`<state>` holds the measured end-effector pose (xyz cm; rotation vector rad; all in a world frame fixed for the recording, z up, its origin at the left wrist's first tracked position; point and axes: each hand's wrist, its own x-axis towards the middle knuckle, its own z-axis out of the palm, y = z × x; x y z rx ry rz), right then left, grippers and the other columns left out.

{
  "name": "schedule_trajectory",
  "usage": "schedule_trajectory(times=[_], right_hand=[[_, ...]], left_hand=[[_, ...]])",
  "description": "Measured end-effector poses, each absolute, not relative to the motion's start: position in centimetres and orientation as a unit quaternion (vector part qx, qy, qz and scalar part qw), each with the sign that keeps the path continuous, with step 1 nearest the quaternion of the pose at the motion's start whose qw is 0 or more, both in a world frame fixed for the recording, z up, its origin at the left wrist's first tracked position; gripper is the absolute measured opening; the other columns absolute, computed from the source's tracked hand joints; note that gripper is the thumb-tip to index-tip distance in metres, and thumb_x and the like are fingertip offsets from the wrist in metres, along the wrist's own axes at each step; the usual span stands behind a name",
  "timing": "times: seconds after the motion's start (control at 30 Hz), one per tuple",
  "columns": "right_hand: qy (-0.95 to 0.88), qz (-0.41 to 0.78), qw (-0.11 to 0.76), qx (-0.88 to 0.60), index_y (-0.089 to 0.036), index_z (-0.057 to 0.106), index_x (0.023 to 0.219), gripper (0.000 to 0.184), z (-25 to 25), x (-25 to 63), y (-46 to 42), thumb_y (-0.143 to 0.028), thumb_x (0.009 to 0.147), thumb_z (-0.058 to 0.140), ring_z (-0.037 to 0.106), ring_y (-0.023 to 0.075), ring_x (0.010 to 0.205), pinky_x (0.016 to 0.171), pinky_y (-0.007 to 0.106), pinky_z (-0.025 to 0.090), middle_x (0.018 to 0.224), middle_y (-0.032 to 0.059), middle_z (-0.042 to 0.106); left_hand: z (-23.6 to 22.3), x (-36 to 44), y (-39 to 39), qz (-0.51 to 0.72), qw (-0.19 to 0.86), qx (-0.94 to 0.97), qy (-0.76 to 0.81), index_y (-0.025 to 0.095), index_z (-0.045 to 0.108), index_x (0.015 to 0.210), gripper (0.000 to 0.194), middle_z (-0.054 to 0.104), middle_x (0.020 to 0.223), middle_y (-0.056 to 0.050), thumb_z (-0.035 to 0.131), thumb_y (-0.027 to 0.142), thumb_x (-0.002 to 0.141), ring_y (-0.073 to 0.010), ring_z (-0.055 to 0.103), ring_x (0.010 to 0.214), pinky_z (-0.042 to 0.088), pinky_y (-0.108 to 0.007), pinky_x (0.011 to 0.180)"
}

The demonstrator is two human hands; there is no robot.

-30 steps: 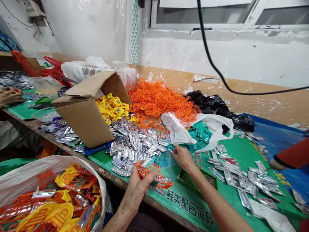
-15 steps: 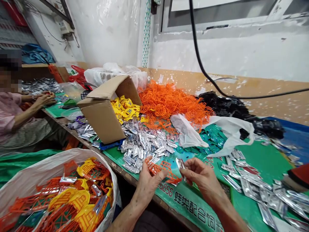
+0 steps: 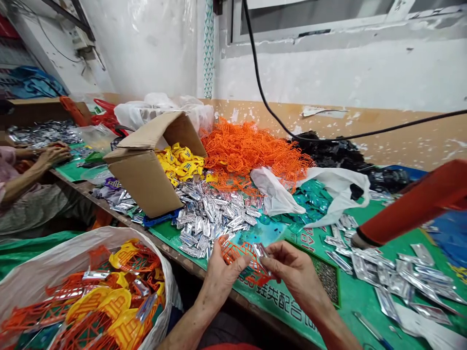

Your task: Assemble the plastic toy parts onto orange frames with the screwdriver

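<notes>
My left hand (image 3: 222,274) grips an orange plastic lattice frame (image 3: 242,260) above the green table mat (image 3: 350,296). My right hand (image 3: 295,274) pinches a small silver foil sachet (image 3: 260,251) between finger and thumb, pressing it against the frame. A heap of similar silver sachets (image 3: 207,218) lies just beyond my hands. More sachets (image 3: 397,277) are spread to the right of my right hand. The two hands are close together, and the frame's lower part lies partly behind my right fingers.
A white sack (image 3: 87,248) of orange and yellow pieces stands at lower left. Beyond lie a tipped cardboard box (image 3: 142,180) and orange (image 3: 251,150) and black (image 3: 328,155) heaps. A co-worker's hands (image 3: 54,155) work at left; a red-sleeved arm (image 3: 412,204) reaches in from the right.
My right hand has brought the silver sachet onto the orange frame. A red-sleeved arm has come in from the right, and the view has shifted slightly.
</notes>
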<state>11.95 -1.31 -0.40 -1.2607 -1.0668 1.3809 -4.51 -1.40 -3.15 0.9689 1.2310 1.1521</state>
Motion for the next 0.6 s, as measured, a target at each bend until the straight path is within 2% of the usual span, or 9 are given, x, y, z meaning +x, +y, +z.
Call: schedule_trajectory(times=[0.27,0.47,0.6], right_hand=[[-0.448,0.528,0.49,-0.529,-0.016,0.068,0.067,0.035,-0.6,11.1,-1.5,-0.047,0.057,0.08,0.05,0.0105,0.056,0.054,0.023,0.04,0.061,-0.0006,0.061],[-0.463,0.52,0.477,-0.536,-0.016,0.069,0.07,0.033,-0.8,11.3,-1.8,-0.047,0.06,0.078,0.054,0.0128,0.056,0.053,0.024,0.045,0.063,0.0011,0.064],[-0.492,0.454,0.479,-0.568,-0.017,0.071,0.075,0.035,-1.7,12.4,-1.3,-0.049,0.061,0.077,0.061,0.0162,0.062,0.057,0.025,0.049,0.07,0.0035,0.069]], left_hand=[[-2.6,-4.4,-1.7,0.494,0.566,0.426,0.504,0.018,0.046,0.117,0.061,0.069,0.099,-0.006,0.077,0.043,0.07,-0.0216,0.064,0.09,0.048,-0.031,0.083],[-2.3,-4.2,-1.8,0.501,0.563,0.399,0.522,0.017,0.044,0.119,0.067,0.069,0.094,-0.006,0.078,0.042,0.067,-0.0222,0.063,0.087,0.047,-0.031,0.08],[-2.6,-4.5,-2.2,0.507,0.559,0.402,0.518,0.016,0.042,0.122,0.071,0.068,0.097,-0.007,0.078,0.042,0.067,-0.0231,0.063,0.09,0.046,-0.032,0.082]])
